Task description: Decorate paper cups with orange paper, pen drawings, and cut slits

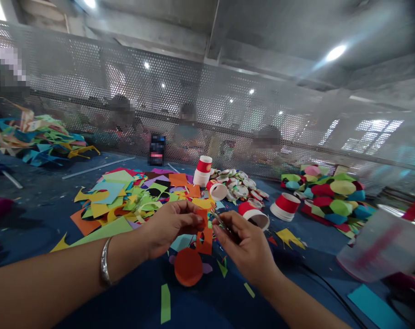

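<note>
My left hand pinches a strip of orange paper with cut-out curves, held above the table. Just right of it, my right hand is closed on slim metal scissors, their tip close to the paper's edge and much of them hidden by the fingers. Below the hands lies an orange paper disc, with purple bits showing at its sides. A heap of coloured paper pieces spreads behind and left of my left hand.
Red-and-white paper cups stand and lie beyond my right hand, near a pile of round paper pieces. Coloured paper balls and a translucent tub are at right. A phone leans against the perforated metal screen; people sit behind it.
</note>
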A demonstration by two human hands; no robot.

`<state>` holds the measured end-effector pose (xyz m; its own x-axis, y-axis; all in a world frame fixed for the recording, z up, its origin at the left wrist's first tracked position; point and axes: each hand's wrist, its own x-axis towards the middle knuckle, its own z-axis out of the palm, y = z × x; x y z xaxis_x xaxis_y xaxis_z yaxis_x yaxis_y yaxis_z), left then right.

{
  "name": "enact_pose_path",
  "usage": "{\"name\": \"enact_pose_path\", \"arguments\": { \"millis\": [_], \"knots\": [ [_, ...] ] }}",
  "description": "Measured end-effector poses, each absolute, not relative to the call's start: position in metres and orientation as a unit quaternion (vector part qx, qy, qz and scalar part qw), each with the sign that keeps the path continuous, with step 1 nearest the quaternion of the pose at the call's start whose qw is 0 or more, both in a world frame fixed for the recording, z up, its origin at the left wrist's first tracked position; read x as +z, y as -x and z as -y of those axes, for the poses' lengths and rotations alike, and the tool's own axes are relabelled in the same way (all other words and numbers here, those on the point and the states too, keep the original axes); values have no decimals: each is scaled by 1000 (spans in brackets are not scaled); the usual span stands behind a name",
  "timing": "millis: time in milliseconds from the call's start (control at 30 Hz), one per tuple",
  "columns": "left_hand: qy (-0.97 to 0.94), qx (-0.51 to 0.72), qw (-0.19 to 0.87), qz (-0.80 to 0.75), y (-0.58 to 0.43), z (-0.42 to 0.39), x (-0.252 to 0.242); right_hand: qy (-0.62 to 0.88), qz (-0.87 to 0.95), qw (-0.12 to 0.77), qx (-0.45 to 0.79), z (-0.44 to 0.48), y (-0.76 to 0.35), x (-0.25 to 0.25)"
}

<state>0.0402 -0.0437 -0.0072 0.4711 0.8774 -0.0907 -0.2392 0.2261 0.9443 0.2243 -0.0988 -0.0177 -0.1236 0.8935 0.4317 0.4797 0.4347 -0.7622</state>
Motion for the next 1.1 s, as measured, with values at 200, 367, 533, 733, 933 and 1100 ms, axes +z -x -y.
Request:
{"name": "enact_pose_path", "arguments": {
  "millis": [200, 367, 533, 733, 933, 1100],
  "knots": [
    [-465, 378, 735, -316, -39, 42, -10, 461, 749, 424, 218, 99, -226, -22],
    [-464, 360, 746, -314, -39, 44, -10, 469, 755, 411, 205, 100, -225, -17],
    [-483, 355, 743, -298, -39, 45, -12, 474, 732, 432, 232, 99, -223, -15],
    [-505, 359, 735, -275, -39, 45, -14, 487, 694, 450, 281, 99, -220, -7],
    [-535, 369, 711, -270, -38, 48, -14, 486, 684, 461, 290, 97, -222, -10],
    [-596, 379, 654, -271, -39, 51, -14, 483, 670, 473, 307, 94, -224, -11]
  ]
}}
